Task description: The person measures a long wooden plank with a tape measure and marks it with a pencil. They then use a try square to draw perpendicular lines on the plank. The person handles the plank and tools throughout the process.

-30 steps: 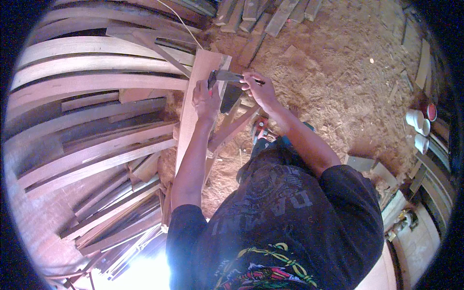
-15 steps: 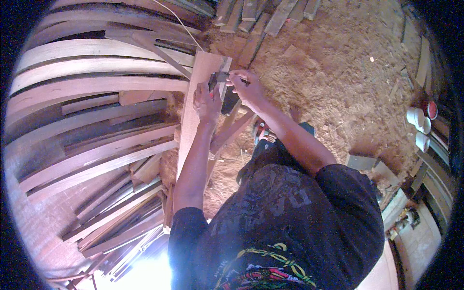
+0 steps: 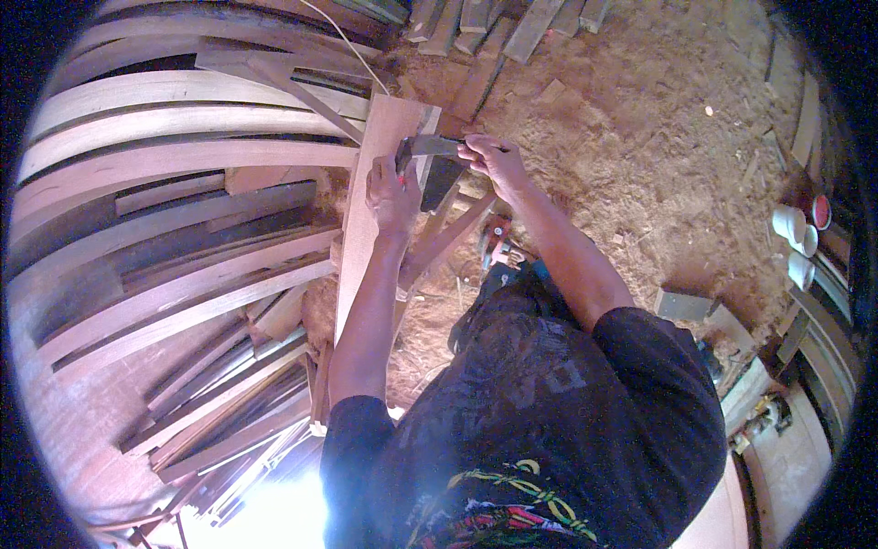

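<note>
A long pale wooden board lies lengthwise in front of me, on what appears to be a wooden stand. Over its far part, my left hand is closed around a dark piece with a bit of red by the fingers; its kind is unclear. My right hand, just past the board's right edge, pinches the dark end of a flat grey blade-like strip. The strip's other end meets the dark piece at my left hand. Whether the two are joined or only touching, I cannot tell.
Several long planks are stacked to the left, some reaching the board's edge. Shavings cover the floor. Offcuts lie at the far side. White tubs stand at the right. A red and dark object sits near my legs.
My right hand has moved to the right, away from the left, and more of the grey strip shows between them. My left hand stays about where it was on the board.
</note>
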### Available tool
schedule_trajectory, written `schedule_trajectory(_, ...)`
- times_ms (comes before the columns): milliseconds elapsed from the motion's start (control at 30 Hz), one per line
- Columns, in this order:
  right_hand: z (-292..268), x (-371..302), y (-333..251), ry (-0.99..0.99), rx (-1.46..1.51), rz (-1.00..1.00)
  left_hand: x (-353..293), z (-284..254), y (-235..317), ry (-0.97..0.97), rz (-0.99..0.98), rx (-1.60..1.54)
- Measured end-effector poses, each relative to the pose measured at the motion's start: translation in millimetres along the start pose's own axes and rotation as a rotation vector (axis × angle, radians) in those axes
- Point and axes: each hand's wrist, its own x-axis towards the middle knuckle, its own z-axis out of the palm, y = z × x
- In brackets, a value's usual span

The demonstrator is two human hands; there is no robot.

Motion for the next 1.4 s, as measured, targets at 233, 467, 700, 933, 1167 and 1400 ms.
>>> schedule_trajectory(233, 54, -32, -26, -0.065, -0.196, -0.241, 0, 4, -3, 0.069, 0.067, -0.038)
schedule_trajectory(467, 20, -65, -67, -0.133, -0.198, -0.282, 0, -5, 4, -0.027, -0.011, -0.042)
schedule_trajectory(700, -217, -94, -34, 0.317, -0.734, -0.217, -115, 0, 26, -0.283, -0.228, -0.125)
schedule_trajectory(933, -277, -154, -34, 0.39, -0.715, -0.003, -247, 42, 37, -0.496, -0.667, -0.486)
schedule_trajectory(1167, -131, -90, -32, -0.416, -1.258, -0.236, -257, 102, 71, -0.177, -0.732, -0.556)
schedule_trajectory(1400, -18, -124, -25, -1.125, -1.564, -0.1, -236, 103, 98, -0.09, -1.244, -1.361)
